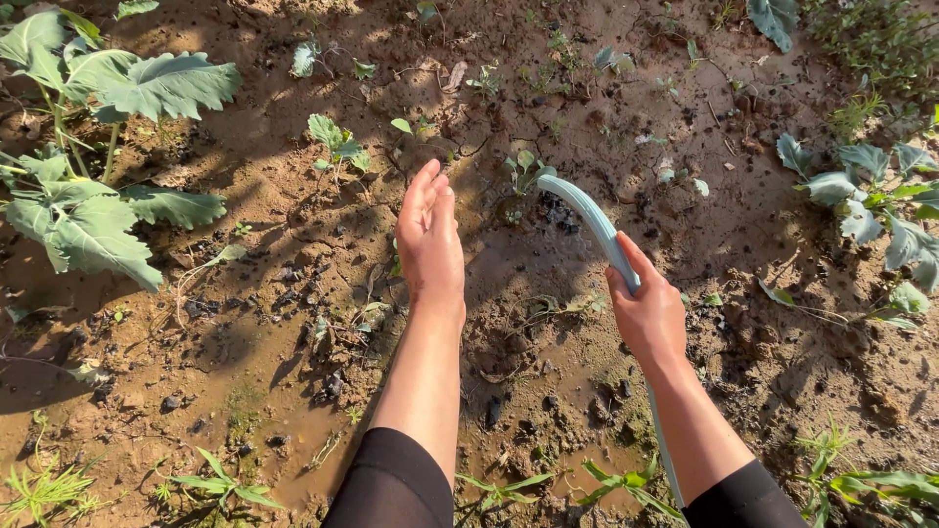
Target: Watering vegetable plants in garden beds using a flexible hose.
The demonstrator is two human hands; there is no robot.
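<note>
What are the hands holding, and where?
The right hand grips a pale blue hose a little behind its open end. The left hand holds nothing.

Pale blue flexible plastic hose (599, 227): runs from bottom edge up beside the right forearm, passes through the right hand (648, 315), then curves left and down. Open end points at dark wet soil by a small seedling.

The hose (597, 227) vanishes behind the right hand (648, 315) and forearm, then runs off the bottom edge. Both sleeves are cut off there too. The leafy plant (83, 210) is clipped at left.
</note>
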